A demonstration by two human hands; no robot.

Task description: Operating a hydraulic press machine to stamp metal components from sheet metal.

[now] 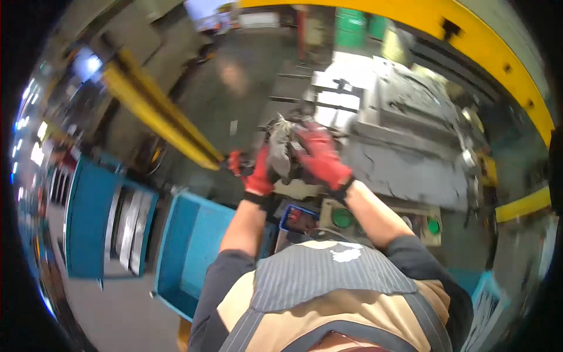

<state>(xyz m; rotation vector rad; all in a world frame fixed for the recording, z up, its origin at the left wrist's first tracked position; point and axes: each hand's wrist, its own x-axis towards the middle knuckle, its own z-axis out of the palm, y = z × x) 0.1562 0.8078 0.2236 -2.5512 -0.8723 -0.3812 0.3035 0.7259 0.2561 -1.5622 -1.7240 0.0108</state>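
Observation:
My left hand [260, 176], in a red glove with a black cuff, is closed on the side of a bunched grey rag [280, 154]. The rag hangs between my hands, and its upper end looks frayed. To the right of it, my right hand [319, 155] wears a matching red glove and reaches up beside the rag. Motion smears its fingers, so their grip cannot be made out. Dark shapes behind the rag are too blurred to name.
A blue open bin [190, 234] stands at lower left, beside another blue container [94, 217] with metal pieces. A small blue tray [299, 218] sits below my hands. At right lies a large grey metal block [410, 117]. Yellow beams [158, 114] flank the area; a green drum [350, 26] stands behind.

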